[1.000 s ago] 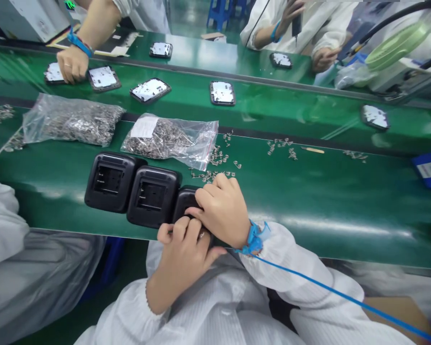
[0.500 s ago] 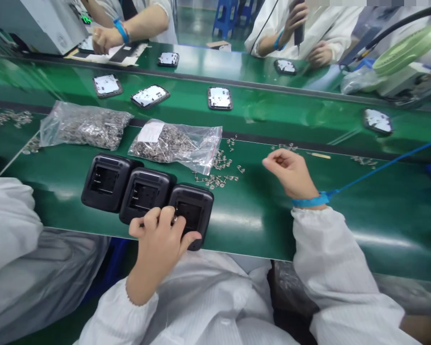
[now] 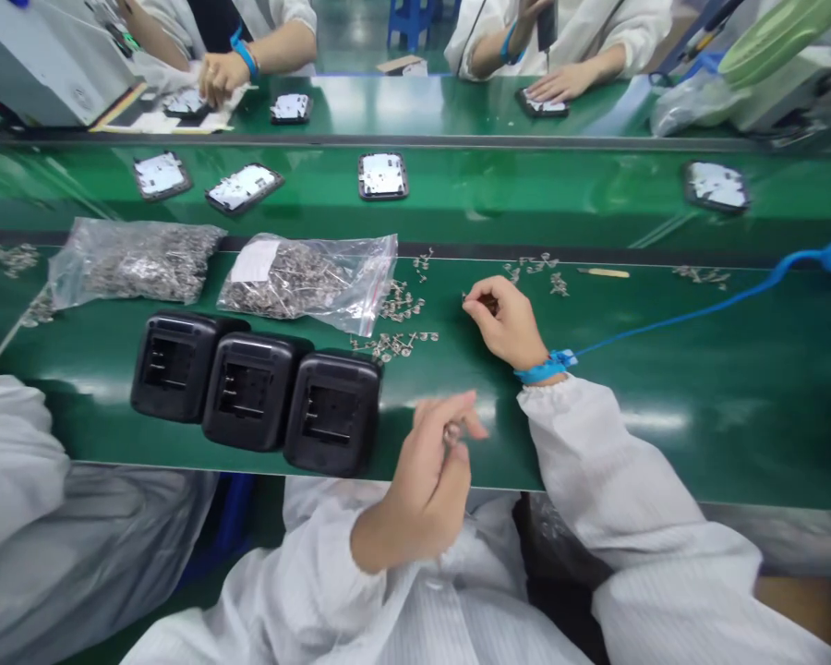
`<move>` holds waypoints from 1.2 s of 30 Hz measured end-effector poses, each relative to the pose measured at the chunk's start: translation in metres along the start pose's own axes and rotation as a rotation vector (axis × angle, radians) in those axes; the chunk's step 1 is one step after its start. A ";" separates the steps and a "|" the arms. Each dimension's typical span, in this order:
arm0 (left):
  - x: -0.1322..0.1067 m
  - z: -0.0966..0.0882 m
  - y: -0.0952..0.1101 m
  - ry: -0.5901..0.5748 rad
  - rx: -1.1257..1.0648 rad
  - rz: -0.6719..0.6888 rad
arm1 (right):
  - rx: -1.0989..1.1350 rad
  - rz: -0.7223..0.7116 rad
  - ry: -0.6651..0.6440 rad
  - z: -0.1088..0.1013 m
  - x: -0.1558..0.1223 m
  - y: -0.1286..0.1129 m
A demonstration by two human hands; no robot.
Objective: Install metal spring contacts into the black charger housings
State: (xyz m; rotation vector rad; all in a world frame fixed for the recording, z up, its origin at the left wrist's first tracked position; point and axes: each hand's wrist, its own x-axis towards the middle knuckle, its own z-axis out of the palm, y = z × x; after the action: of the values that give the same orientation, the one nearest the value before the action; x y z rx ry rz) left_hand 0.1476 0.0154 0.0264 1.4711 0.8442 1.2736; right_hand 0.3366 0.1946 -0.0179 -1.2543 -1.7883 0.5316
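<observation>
My left hand [image 3: 422, 485] is over the table's front edge, blurred by motion. Its fingers are curled around small shiny metal spring contacts [image 3: 451, 432]. My right hand [image 3: 509, 323] wears a blue wrist strap [image 3: 547, 369] and pinches thumb to fingers just above the table; a tiny dark tip shows at the fingertips, too small to name. Left of my hands, three black plastic housings [image 3: 332, 411] stand in a touching row, each with a rectangular recess. Loose spring contacts [image 3: 396, 344] lie between the housings and my right hand.
Two clear bags of metal contacts [image 3: 283, 282] lie behind the housings. More loose contacts [image 3: 533, 266] and a small yellow-handled tool [image 3: 606, 272] lie farther right. Circuit boards in black frames [image 3: 383, 175] rest on the green belt. Co-workers' hands [image 3: 225, 78] work opposite. A blue cord [image 3: 692, 314] stretches rightward.
My left hand has left the rightmost housing and moved right, toward my right hand. My right hand stays pinched, shifted slightly left in view. The camera view has turned a little.
</observation>
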 end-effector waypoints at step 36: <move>0.038 0.039 -0.044 0.466 -0.815 -0.531 | 0.263 -0.240 -0.595 -0.024 -0.015 -0.057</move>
State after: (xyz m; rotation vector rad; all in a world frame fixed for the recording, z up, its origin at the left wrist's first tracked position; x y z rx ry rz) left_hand 0.1976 0.0548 -0.0031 0.2789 0.7901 1.3214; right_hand 0.3277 0.1550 0.0311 -0.7240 -2.2234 1.0391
